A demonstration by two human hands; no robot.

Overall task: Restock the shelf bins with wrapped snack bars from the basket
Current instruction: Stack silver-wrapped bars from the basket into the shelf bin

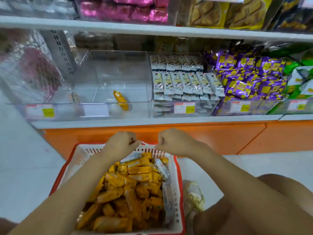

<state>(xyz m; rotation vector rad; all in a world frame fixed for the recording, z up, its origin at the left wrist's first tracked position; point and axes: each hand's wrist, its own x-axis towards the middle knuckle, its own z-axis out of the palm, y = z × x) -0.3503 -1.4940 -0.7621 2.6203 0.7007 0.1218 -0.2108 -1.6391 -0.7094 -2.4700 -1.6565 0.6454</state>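
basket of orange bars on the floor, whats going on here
A person is crouched at a shop shelf, restocking. Both hands, the left hand and right hand, are closed on the far rim of the basket, which is full of orange snack bars. The clear bin straight ahead is nearly empty, with a single orange bar lying in it. The bin to its right holds neat rows of white bars.

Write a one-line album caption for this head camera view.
Both hands, left and right, grip the far rim of a basket heaped with orange snack bars, below a nearly empty clear bin.
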